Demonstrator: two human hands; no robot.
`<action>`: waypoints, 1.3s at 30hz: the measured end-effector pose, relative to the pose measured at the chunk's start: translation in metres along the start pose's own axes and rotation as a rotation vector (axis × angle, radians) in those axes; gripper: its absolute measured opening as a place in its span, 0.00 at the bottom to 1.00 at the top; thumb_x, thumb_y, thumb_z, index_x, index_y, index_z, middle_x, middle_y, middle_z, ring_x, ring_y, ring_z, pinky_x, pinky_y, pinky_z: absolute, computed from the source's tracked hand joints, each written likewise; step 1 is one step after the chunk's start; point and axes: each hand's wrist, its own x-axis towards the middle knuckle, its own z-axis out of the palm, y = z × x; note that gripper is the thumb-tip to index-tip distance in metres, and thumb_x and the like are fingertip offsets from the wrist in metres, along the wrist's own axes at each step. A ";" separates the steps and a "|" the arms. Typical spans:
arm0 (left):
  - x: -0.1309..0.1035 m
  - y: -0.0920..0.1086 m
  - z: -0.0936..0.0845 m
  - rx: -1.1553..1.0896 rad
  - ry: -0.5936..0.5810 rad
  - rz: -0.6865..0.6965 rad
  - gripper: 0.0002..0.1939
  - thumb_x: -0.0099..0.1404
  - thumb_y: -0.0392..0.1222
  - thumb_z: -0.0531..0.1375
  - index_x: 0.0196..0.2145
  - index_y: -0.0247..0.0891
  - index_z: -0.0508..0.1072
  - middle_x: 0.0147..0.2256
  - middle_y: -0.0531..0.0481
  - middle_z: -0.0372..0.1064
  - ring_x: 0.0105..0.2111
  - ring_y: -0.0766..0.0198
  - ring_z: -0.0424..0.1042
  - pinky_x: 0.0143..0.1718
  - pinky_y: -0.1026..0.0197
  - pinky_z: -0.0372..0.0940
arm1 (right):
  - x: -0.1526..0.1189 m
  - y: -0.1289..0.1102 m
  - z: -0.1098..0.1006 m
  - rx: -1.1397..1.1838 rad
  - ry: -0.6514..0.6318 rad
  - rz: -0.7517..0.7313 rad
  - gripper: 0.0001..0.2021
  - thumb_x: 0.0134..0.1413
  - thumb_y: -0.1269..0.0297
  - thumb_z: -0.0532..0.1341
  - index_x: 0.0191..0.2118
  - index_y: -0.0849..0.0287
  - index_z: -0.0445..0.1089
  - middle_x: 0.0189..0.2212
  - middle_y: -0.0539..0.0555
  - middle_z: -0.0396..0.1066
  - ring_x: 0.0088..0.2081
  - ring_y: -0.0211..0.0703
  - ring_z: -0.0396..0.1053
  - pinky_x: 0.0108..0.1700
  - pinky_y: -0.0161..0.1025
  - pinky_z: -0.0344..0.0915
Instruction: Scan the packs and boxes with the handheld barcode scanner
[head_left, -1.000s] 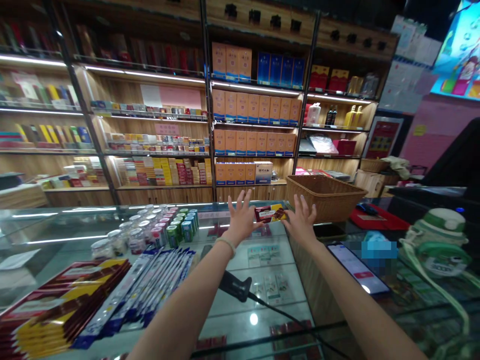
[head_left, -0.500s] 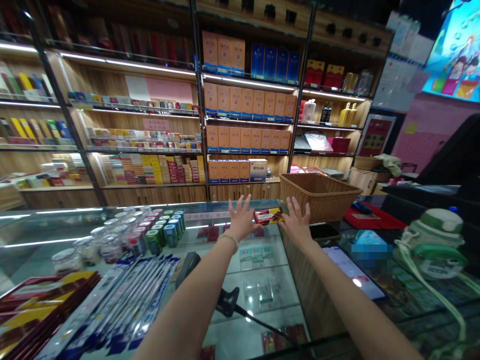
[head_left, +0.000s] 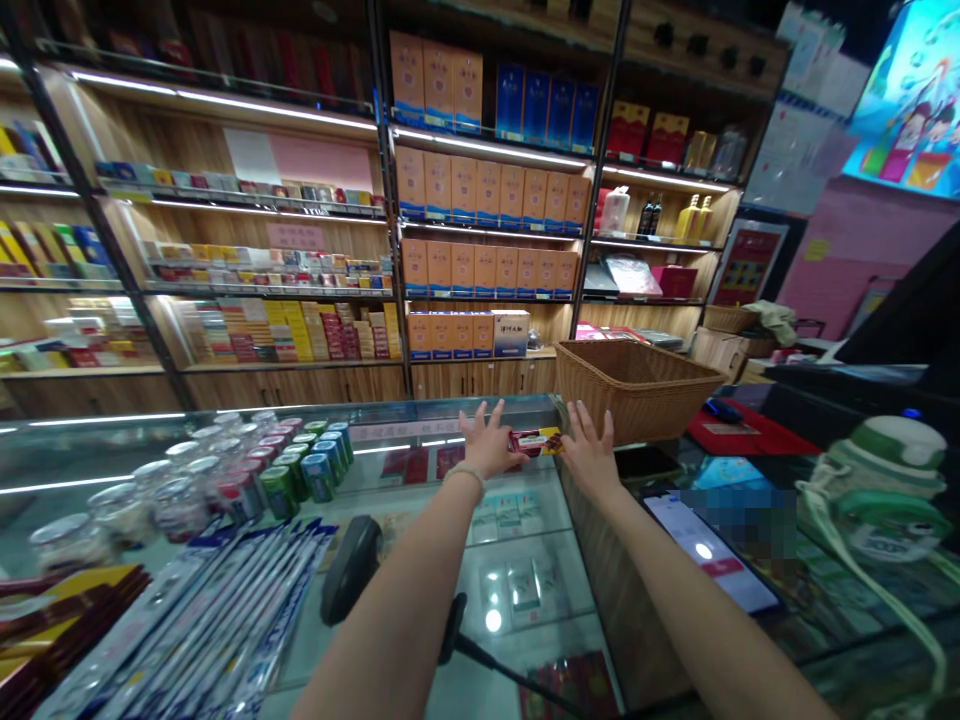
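Observation:
A small red and yellow packet is held level between my two hands at the far part of the glass counter. Its left end is pinched by my left hand, whose other fingers are spread upward. At the yellow right end, my right hand grips with thumb side in, the remaining fingers raised and apart. Below my left forearm lies a black handheld scanner with a cable, partly hidden by the arm.
A wicker basket stands right of my hands. Jars and cans, long blue packets, a phone and a green bottle sit on the counter. Stocked shelves line the back.
The view has shifted slightly, so the jars, packets and scanner appear further left. Both hands still hold the packet, which now looks more level.

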 end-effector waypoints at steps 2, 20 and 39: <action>0.000 0.001 0.003 -0.009 -0.035 -0.019 0.27 0.55 0.67 0.67 0.44 0.46 0.81 0.75 0.45 0.43 0.73 0.30 0.37 0.65 0.17 0.29 | -0.001 0.000 0.002 -0.009 -0.001 -0.011 0.09 0.61 0.71 0.58 0.39 0.59 0.77 0.71 0.65 0.54 0.73 0.57 0.48 0.71 0.72 0.34; -0.018 0.005 0.008 0.108 0.100 0.035 0.43 0.62 0.67 0.62 0.68 0.42 0.63 0.74 0.37 0.44 0.74 0.39 0.41 0.69 0.25 0.28 | -0.010 0.005 0.008 0.010 0.021 0.009 0.12 0.62 0.62 0.63 0.49 0.57 0.77 0.72 0.64 0.52 0.73 0.59 0.45 0.71 0.70 0.27; -0.020 0.017 0.012 0.124 0.189 0.164 0.24 0.71 0.61 0.54 0.45 0.44 0.83 0.70 0.41 0.56 0.72 0.45 0.49 0.71 0.27 0.29 | -0.011 -0.002 0.008 0.085 -0.065 0.058 0.25 0.70 0.45 0.51 0.50 0.57 0.79 0.74 0.62 0.48 0.75 0.56 0.41 0.71 0.68 0.22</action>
